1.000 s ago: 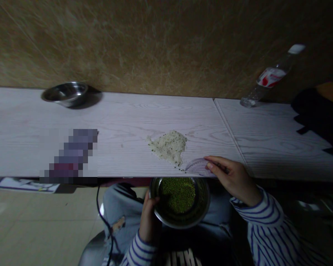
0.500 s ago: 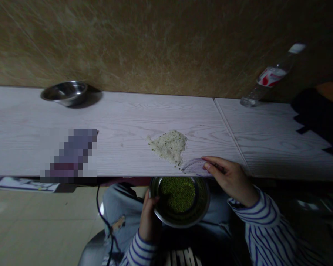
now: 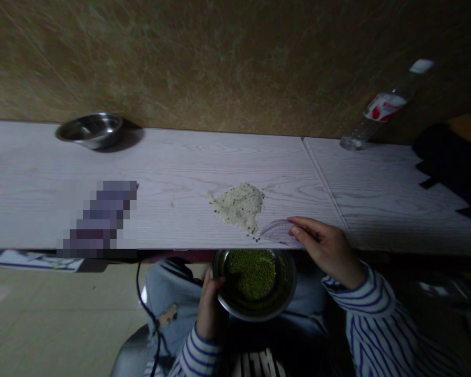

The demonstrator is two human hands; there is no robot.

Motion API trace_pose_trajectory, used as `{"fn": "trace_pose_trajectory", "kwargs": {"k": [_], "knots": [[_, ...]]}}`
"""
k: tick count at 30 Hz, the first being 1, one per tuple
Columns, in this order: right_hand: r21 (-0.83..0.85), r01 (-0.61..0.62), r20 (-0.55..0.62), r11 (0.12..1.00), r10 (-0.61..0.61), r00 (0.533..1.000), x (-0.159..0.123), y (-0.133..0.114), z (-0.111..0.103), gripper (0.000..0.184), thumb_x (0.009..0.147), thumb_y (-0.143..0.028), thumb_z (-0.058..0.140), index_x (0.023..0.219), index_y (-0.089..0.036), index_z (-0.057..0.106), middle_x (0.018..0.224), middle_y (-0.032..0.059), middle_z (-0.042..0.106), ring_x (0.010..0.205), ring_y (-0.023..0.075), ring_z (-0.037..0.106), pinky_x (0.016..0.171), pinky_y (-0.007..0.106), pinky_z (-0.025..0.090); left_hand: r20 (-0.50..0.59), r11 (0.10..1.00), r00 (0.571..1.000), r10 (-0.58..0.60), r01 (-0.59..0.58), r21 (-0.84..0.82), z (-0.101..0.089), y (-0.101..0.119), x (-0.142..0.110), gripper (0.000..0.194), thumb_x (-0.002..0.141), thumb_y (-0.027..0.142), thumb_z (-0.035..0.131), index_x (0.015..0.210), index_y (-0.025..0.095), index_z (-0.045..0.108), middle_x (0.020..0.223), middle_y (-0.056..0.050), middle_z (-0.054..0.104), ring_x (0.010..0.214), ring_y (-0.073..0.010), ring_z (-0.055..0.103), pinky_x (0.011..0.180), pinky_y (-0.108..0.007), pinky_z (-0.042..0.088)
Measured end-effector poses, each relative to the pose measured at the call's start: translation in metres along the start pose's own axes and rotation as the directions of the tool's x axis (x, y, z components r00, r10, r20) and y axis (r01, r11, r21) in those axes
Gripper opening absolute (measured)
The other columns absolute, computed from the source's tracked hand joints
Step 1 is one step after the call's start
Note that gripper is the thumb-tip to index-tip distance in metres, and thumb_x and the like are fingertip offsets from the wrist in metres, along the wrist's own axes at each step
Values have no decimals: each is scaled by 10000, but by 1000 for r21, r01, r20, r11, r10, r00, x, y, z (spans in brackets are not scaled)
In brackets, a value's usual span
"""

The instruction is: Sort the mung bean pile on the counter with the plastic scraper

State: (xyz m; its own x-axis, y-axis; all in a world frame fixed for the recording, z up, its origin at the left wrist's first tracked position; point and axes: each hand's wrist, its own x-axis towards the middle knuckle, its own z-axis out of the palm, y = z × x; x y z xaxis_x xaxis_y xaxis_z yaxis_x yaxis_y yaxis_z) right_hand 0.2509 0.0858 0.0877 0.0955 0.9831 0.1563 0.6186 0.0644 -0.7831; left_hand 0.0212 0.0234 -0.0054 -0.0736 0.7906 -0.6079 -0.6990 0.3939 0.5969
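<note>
Marbled brown wall (image 3: 220, 63) is rising behind a pale wood-grain counter (image 3: 180, 214), well beyond both of your hands as the head view is showing them.

Your left fingers (image 3: 216, 283) are gripping the near-left rim of a steel bowl (image 3: 289, 288), the thumb lying over the edge. You are holding that bowl just below the front of the counter, above your jeans (image 3: 160, 296), and green beans (image 3: 255, 275) are covering its bottom, to the right of those fingers.

Your right fingers (image 3: 304, 239) are pinching the right part of a clear, purplish protractor (image 3: 277, 233) between thumb and forefinger. Its curved side is facing away from you, and its left end is pointing at a few dark beans; whether it is touching them, you cannot tell. Just left of the protractor and slightly beyond your right fingers, a pile of white grains (image 3: 239, 204) is lying on the counter, with dark specks scattering through it and along its edges.

Far to the left of your right fingers, beyond your left ones, a second metal bowl (image 3: 110, 137) is sitting near the wall, and a pixelated item (image 3: 102, 209) is lying nearer you. Beyond your right fingers and to their right, a clear bottle (image 3: 384, 107) is standing, and a dark object (image 3: 451, 162) is resting farther right.
</note>
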Motion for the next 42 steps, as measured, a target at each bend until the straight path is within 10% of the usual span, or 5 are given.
{"fn": "trace_pose_trajectory", "kwargs": {"k": [17,42], "knots": [[-2,50,12,999,-50,999,2,-3,13,316,883,-334,608,1077,-164,789,1042,114,802,967,250,760,912,396,602,28,1000,999,17,-17,3,-3,-1,2,523,659,287,713,1182,257,698,887,-1,751,843,-235,692,1074,-459,434],[-4,16,-15,1000,-16,1000,5,-10,4,282,846,-325,631,1023,-185,801,979,96,811,902,250,765,870,395,611,24,1000,999,26,-26,-5,-3,1,2,500,677,279,696,1176,254,704,897,-12,752,1019,-284,689,1084,-461,422]]}}
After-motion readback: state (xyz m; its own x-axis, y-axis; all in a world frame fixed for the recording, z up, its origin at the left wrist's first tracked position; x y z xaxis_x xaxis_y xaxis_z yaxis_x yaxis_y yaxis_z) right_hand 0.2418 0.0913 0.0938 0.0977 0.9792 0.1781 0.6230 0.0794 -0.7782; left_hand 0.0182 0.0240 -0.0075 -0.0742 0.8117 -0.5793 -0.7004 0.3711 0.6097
